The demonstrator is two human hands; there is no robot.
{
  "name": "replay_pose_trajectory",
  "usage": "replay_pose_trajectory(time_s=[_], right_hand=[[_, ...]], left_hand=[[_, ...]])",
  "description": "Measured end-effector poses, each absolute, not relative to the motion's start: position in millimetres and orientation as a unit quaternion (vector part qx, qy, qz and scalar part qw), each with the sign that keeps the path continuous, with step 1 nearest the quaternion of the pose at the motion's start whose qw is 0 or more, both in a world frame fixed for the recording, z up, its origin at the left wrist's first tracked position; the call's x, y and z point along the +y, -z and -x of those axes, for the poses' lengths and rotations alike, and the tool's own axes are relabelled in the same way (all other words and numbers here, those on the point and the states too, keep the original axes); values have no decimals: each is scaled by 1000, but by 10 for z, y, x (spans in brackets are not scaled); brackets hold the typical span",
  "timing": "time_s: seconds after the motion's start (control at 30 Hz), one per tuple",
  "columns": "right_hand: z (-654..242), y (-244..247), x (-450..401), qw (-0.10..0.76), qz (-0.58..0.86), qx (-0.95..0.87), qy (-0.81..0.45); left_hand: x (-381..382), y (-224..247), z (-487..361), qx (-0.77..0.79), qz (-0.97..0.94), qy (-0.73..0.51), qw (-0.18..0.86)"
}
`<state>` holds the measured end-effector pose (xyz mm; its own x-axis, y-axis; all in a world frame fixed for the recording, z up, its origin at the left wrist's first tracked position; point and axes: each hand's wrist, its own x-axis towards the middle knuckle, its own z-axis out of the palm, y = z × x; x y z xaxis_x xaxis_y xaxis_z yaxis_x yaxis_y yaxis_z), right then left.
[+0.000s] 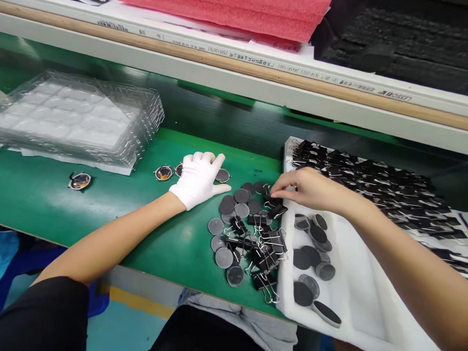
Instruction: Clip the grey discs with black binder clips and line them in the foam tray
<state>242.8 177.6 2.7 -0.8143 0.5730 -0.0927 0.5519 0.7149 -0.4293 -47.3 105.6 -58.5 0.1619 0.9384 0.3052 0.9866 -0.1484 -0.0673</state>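
My left hand (198,179), in a white glove, lies with fingers spread over a row of small round watch-like parts. One of these, with an orange and black inside (164,173), shows left of the glove; a grey-faced one (222,176) shows by the fingertips. My bare right hand (295,187) is pinched at the upper right of a pile, its fingertips on a black binder clip partly hidden beneath them. The pile holds several loose binder clips (267,260) and several dark grey discs (224,257).
Another round part (79,180) lies on the green table (145,244) at left, before stacked clear plastic trays (69,116). At right, a white foam tray (364,305) holds discs, with rows of binder clips (365,181) behind. A shelf edge (223,66) with pink foam (225,9) spans the back.
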Motion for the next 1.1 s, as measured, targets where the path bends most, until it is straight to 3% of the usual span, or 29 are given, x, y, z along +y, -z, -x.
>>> replay_pose_trajectory(time_s=[0.2,0.27,0.47,0.6,0.83,1.0,1.1], right_hand=[[-2128,86,1989,269,476,-787,-285],[-1904,245,2071,303,508,-729,-345],[-1432,500,2126,255,517,-706,-411],[-1393,376,2172,194,527,-749,-352],[-1029,367,2354,240,487,-823,-169],[-838,553,2348,143,480,-851,-160],[-861,644,2374,131,512,-831,-172]], left_hand=[[1128,591,577,-591,801,55,78],[1157,607,573,-614,782,52,92],[1169,617,557,-631,766,36,120],[1185,628,595,-610,783,40,114],[1181,632,562,-606,785,39,125],[1135,656,505,-601,785,32,146],[1106,678,464,-611,778,42,140]])
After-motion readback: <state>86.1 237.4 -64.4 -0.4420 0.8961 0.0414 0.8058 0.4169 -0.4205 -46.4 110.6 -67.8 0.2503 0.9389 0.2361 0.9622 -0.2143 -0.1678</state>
